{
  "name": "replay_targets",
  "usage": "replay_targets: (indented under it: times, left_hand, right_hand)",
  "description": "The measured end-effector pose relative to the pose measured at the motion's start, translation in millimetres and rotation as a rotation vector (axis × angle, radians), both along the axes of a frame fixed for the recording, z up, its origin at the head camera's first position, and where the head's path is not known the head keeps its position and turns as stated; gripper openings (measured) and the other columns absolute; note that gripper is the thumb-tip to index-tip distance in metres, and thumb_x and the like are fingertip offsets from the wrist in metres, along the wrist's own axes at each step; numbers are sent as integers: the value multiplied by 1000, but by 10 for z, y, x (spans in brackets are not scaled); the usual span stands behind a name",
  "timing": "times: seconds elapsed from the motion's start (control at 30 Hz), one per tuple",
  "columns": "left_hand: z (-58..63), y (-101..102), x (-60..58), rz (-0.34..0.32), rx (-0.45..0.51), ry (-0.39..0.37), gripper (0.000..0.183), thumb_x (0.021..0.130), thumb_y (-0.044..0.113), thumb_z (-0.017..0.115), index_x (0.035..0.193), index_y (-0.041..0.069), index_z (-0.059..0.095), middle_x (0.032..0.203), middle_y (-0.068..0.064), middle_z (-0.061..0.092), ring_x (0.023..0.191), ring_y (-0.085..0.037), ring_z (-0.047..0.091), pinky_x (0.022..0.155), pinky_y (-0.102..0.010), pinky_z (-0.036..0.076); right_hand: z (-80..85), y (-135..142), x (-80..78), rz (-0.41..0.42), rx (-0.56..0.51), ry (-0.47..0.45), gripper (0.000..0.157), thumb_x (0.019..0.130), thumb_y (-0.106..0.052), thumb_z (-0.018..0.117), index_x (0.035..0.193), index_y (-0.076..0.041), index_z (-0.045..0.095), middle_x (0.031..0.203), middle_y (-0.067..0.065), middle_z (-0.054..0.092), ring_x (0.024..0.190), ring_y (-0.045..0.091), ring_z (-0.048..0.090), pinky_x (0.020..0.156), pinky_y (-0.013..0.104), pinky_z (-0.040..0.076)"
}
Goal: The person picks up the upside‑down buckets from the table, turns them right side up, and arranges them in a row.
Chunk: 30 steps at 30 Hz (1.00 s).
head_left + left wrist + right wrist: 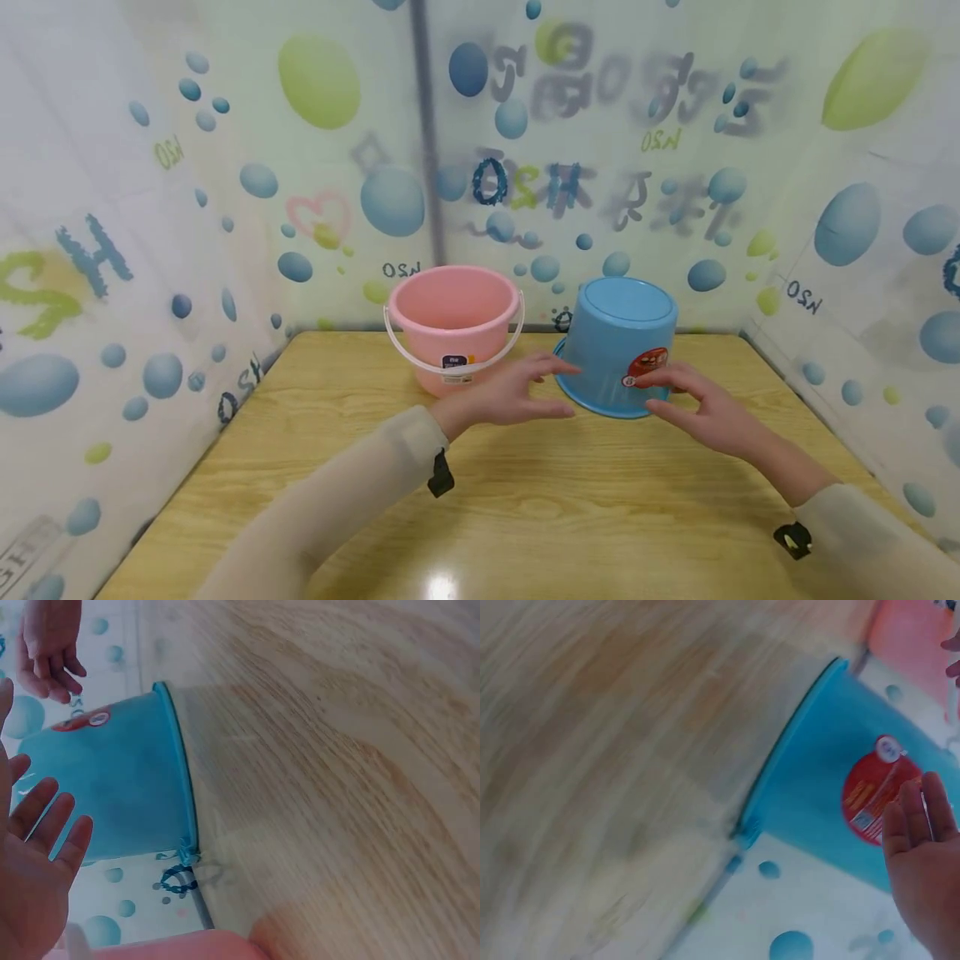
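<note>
A blue bucket (611,350) stands upside down on the wooden table, its rim on the tabletop and a red label (877,791) on its side. My left hand (517,392) reaches in at the bucket's left front, fingers spread and holding nothing. On the other side, my right hand (697,404) is held by the label, fingers extended and nothing in its grasp. Both palms face inward in the wrist views. To the left, a pink bucket (454,300) sits upright with its white handle (480,367) hanging across the front; my left wrist overlaps its base in the head view.
The wooden table (525,517) runs back to curtain-like walls (337,183) printed with blue and green drops, which enclose it at the back and both sides. The pink bucket stands close to the blue one near the far edge.
</note>
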<state>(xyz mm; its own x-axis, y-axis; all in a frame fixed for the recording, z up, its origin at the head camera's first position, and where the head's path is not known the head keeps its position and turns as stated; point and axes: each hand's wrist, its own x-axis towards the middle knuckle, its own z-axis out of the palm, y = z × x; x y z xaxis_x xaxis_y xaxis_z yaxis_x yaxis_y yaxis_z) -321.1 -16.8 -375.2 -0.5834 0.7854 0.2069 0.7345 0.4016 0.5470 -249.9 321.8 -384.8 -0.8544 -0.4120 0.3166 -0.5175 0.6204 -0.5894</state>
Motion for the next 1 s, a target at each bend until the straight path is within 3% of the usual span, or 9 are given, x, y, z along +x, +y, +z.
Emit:
replay_targets:
  times: [0.13,0.3,0.57,0.83,1.0]
  left_hand:
    - [-91,75,-96,-39,-11,-25,61,94,57,67,148,32,52,149,6,48,137,-16,47,109,-48,48]
    - [-160,144,-186,-55,-69,-3,58,96,48,69,146,23,57,146,0,51,136,-20,48,112,-44,44]
    - [-222,222,-332,-42,-202,-18,52,96,49,67,143,27,60,149,-2,49,139,-20,45,117,-39,39]
    - [-384,304,-551,-57,-312,75,49,97,49,66,141,30,62,147,-5,49,136,-19,44,117,-38,36]
    - [-425,327,-591,-47,-354,113,47,97,53,64,141,34,62,144,-5,49,132,-19,43,114,-38,35]
  right_hand:
    - [-87,173,-16,-51,48,-93,30,102,-34,63,132,-31,63,147,5,49,135,33,43,93,59,51]
    - [-148,286,-70,-68,118,-129,34,101,-38,65,130,-21,67,153,21,40,138,49,38,95,69,47]
    - [-211,383,-214,-67,181,-101,33,97,-36,71,126,-20,71,149,29,42,135,54,40,98,76,40]
    - [-274,420,-314,-73,269,-147,36,94,-43,72,125,-23,72,155,39,29,138,63,30,97,82,33]
    - [-315,428,-376,-77,287,-175,35,92,-45,74,121,-25,73,158,39,22,141,65,22,99,85,28]
